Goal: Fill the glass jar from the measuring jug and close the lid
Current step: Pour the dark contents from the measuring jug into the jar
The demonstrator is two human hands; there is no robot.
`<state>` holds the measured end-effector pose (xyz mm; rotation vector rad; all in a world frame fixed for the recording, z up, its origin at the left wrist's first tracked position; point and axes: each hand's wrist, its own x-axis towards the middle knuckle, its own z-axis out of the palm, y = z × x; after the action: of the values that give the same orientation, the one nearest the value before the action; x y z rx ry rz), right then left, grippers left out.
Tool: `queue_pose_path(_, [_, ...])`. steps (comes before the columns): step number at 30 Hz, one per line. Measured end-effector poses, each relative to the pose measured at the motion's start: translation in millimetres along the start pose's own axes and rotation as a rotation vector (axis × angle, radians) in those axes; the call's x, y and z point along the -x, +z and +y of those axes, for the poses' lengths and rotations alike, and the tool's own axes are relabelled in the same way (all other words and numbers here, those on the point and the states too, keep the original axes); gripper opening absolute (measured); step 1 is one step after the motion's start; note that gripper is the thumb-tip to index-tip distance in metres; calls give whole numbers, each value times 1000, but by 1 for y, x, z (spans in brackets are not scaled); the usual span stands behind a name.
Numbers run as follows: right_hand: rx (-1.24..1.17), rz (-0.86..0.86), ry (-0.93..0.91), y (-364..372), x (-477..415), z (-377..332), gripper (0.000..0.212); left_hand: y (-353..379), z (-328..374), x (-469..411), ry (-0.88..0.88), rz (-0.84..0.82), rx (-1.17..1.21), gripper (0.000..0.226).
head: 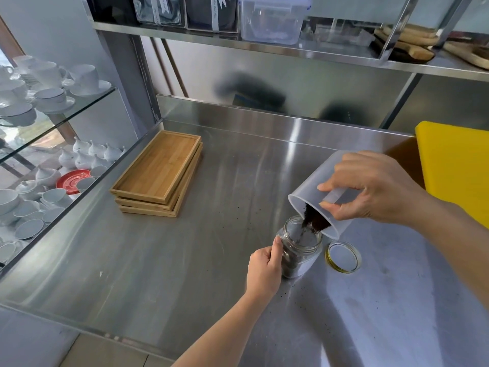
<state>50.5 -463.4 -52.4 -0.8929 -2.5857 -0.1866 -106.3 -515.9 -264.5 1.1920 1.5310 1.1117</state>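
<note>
A clear glass jar (301, 247) stands upright on the steel counter (185, 260), partly filled with dark grounds. My left hand (264, 268) grips its left side. My right hand (370, 189) holds a translucent plastic measuring jug (315, 189) tipped down over the jar's mouth, and a stream of dark grounds falls from its rim into the jar. The jar's lid (343, 256), gold-rimmed, lies upside down on the counter just right of the jar.
A stack of wooden trays (158, 173) sits at the back left of the counter. A yellow board (455, 168) leans at the right. Glass shelves with white cups (47, 83) are on the left. A steel shelf (291, 51) with containers hangs overhead. Spilled grains dot the counter.
</note>
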Motion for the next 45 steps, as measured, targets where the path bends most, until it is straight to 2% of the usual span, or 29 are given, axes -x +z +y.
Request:
queue_pose_path(27, [21,19,-21,-5,-7,-1,36,0,3,0,24,11,-26,58])
queue_pose_path(32, [28,-11,-24,-5,-6,-2,37,1,2,0,13,16,-30,64])
queue_pose_path(45, [63,-53,-56,-9,-8,-8,38,1,4,1,7,21,-26,59])
